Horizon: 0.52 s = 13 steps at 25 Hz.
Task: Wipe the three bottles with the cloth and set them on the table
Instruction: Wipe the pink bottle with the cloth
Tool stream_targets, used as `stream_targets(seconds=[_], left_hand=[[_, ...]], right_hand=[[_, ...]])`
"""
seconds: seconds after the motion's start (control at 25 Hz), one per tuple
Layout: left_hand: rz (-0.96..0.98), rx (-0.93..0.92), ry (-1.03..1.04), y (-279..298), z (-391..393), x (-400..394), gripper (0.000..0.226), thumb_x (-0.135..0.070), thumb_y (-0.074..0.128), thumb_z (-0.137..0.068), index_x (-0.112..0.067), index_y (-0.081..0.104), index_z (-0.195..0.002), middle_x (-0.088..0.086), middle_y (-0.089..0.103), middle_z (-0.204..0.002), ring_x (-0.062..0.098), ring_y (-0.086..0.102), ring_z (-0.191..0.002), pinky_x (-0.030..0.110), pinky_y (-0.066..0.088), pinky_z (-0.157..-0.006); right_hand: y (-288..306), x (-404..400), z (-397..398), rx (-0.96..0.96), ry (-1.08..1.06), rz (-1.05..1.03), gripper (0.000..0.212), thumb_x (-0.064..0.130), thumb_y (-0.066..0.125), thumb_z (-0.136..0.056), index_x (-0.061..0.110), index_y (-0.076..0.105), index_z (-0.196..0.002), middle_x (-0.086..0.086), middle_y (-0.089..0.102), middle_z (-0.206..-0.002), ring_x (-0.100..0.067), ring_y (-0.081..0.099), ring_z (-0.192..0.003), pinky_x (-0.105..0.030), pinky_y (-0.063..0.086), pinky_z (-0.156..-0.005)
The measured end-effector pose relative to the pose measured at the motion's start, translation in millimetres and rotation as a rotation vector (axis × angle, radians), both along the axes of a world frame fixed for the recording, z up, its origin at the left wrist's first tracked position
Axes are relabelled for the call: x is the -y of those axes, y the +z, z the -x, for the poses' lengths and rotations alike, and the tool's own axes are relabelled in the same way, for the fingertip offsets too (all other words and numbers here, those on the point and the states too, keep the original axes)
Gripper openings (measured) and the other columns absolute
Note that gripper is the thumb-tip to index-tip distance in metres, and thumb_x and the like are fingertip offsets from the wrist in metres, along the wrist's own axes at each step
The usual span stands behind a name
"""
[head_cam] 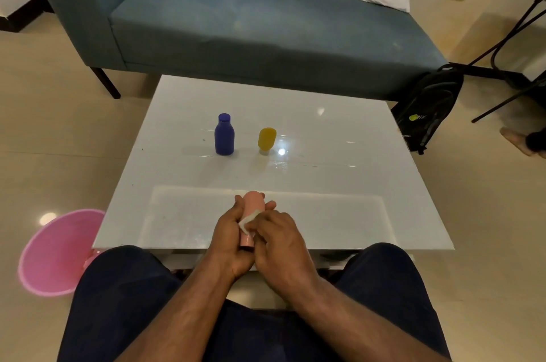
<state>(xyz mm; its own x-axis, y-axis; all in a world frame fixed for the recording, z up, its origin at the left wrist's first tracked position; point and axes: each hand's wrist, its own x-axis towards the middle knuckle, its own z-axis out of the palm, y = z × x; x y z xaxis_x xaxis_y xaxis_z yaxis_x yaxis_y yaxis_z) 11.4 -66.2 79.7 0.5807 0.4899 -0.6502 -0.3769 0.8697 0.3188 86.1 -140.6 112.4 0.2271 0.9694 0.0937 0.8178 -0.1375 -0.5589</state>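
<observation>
A pink bottle (253, 204) lies lengthwise in my left hand (229, 239), whose fingers curl round it above the near edge of the white table (339, 184). My right hand (279, 239) pinches a small white cloth (245, 222) against the bottle's side. A blue bottle (224, 134) stands upright on the table's middle. To its right a yellow bottle (266, 140) stands on its cap.
A pink basket (56, 252) sits on the floor at the left of my knees. A blue sofa (236, 24) runs behind the table. A black backpack (425, 110) leans at the table's far right, beside dark metal chair legs.
</observation>
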Motion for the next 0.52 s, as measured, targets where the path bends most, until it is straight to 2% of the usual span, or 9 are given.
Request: stream_targets(seconds=[0.04,0.08,0.16,0.24,0.4,0.52], left_hand=[[0.003,-0.019,-0.009,0,0,0,0.057,-0.055,0.049,-0.099,-0.007,0.080,-0.102,0.016,0.077,-0.106,0.030,0.074,-0.094,0.047,0.054,-0.088],[0.000,-0.044,-0.015,0,0,0,0.054,-0.053,0.050,-0.099,-0.008,0.077,-0.109,0.016,0.076,-0.110,0.031,0.073,-0.098,0.047,0.055,-0.085],[-0.029,-0.085,-0.019,1,-1,3,0.048,-0.048,0.052,-0.100,-0.010,0.067,-0.125,0.018,0.073,-0.119,0.033,0.070,-0.110,0.047,0.059,-0.079],[-0.049,-0.093,-0.024,3,-2,5,0.045,-0.046,0.052,-0.101,-0.013,0.063,-0.130,0.019,0.073,-0.121,0.033,0.068,-0.114,0.048,0.060,-0.074],[-0.013,-0.037,0.007,3,1,1,0.060,-0.062,0.039,-0.100,-0.019,0.065,-0.132,0.017,0.072,-0.124,0.034,0.068,-0.113,0.047,0.055,-0.086],[-0.059,-0.084,-0.005,0,0,1,0.063,-0.069,0.031,-0.099,-0.029,0.067,-0.130,0.016,0.072,-0.123,0.033,0.068,-0.114,0.049,0.054,-0.092]], right_hand=[[0,2,-2,-0.013,0.016,0.003,0.025,0.012,0.050,-0.084,0.013,0.070,-0.100,-0.002,0.066,-0.098,-0.018,0.055,-0.090,-0.032,0.049,-0.080],[1,-2,-8,-0.029,-0.001,-0.003,0.024,0.012,0.052,-0.086,0.013,0.071,-0.100,-0.002,0.067,-0.097,-0.017,0.055,-0.089,-0.031,0.049,-0.080],[4,-17,-25,-0.063,-0.115,-0.003,0.020,0.015,0.053,-0.091,0.014,0.070,-0.101,-0.001,0.066,-0.098,-0.014,0.057,-0.089,-0.029,0.050,-0.082],[7,-25,-33,-0.114,-0.205,-0.015,0.019,0.016,0.052,-0.092,0.015,0.069,-0.102,0.000,0.066,-0.100,-0.011,0.057,-0.091,-0.027,0.049,-0.085],[5,-2,-4,-0.038,-0.030,0.008,0.020,0.012,0.055,-0.088,0.017,0.070,-0.099,0.002,0.067,-0.099,-0.012,0.055,-0.092,-0.026,0.047,-0.083],[6,1,-6,-0.064,0.019,-0.021,0.019,0.014,0.056,-0.089,0.018,0.071,-0.099,0.003,0.068,-0.097,-0.012,0.054,-0.092,-0.024,0.045,-0.082]])
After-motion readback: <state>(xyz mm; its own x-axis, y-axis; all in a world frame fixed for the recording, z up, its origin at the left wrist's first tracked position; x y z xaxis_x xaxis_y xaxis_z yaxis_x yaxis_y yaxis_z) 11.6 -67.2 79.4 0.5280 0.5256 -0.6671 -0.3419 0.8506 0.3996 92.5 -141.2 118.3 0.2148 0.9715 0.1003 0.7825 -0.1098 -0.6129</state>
